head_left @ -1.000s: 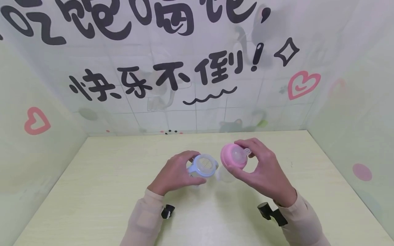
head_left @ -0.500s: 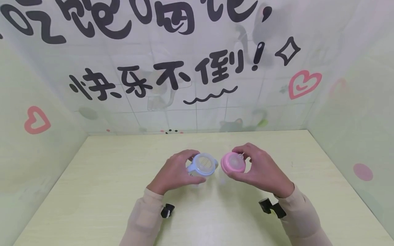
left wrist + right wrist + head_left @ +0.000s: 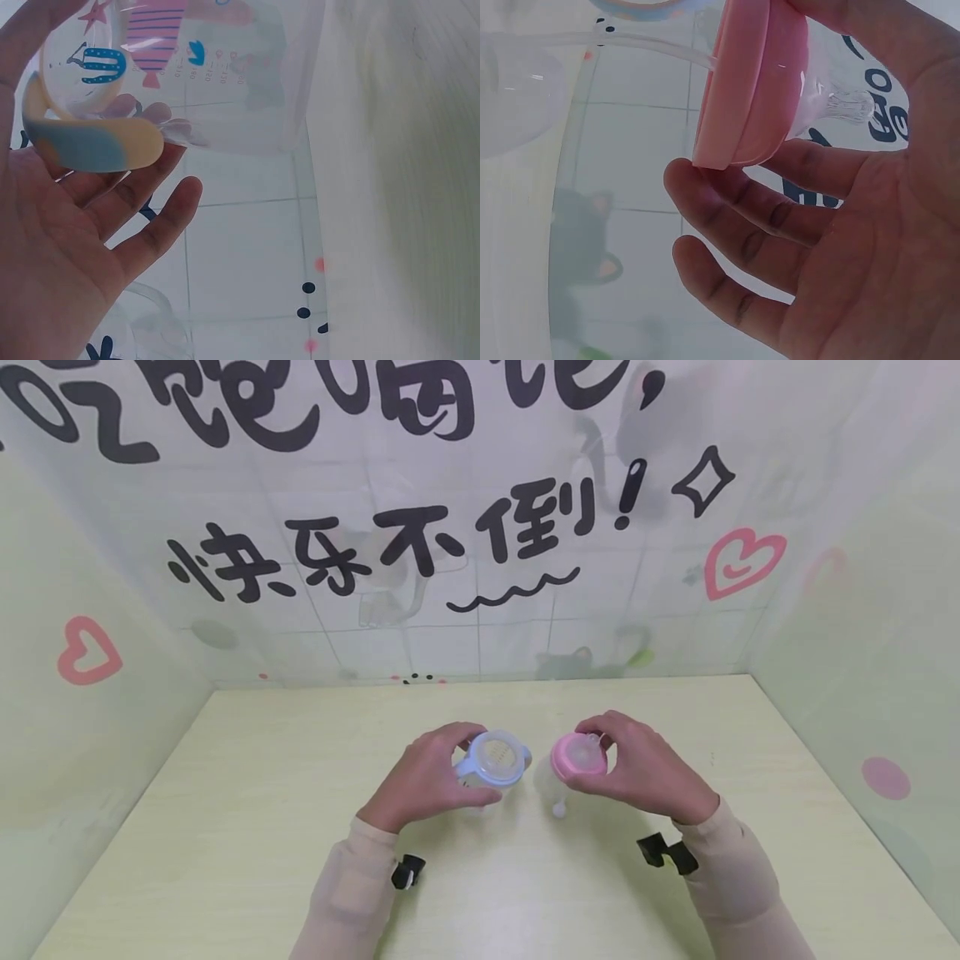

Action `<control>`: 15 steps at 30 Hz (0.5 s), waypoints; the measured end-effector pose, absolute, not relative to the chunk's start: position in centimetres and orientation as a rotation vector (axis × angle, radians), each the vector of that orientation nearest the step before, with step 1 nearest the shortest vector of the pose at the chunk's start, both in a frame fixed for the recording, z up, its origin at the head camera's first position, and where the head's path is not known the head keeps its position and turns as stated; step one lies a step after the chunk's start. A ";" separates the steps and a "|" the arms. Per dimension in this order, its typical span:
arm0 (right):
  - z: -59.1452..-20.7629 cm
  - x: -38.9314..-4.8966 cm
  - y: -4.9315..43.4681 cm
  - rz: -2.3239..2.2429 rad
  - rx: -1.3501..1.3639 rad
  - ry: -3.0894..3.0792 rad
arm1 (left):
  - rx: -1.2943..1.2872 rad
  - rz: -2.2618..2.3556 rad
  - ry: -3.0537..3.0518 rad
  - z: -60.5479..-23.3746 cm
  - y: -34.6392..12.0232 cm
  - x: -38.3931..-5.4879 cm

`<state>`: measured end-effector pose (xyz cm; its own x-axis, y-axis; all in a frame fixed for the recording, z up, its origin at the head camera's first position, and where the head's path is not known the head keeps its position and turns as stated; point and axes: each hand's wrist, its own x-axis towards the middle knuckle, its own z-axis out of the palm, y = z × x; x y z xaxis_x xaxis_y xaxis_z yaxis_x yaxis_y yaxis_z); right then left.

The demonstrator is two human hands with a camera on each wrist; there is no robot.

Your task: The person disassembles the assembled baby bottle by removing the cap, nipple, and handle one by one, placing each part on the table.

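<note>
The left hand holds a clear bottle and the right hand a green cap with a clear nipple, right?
Not quite: the cap is pink, as the right wrist view shows. The left hand does hold a clear bottle, and the right hand that cap with a clear nipple.

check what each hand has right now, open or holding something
Left hand: holding the clear cup with the blue rim.
Right hand: holding the pink cap with the clear nipple.
</note>
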<state>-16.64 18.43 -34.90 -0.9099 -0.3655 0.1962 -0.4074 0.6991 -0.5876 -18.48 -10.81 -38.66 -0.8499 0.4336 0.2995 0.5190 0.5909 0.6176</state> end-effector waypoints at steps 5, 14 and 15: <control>-35.1 -17.2 19.3 1.011 0.623 -2.856 | -0.822 -1.113 -2.691 -38.7 -10.8 -18.6; -35.6 -18.1 20.7 1.023 0.607 -2.879 | -0.833 -1.109 -2.683 -38.8 -10.8 -18.6; -35.7 -18.2 20.7 1.025 0.607 -2.883 | -0.833 -1.110 -2.684 -38.8 -10.8 -18.5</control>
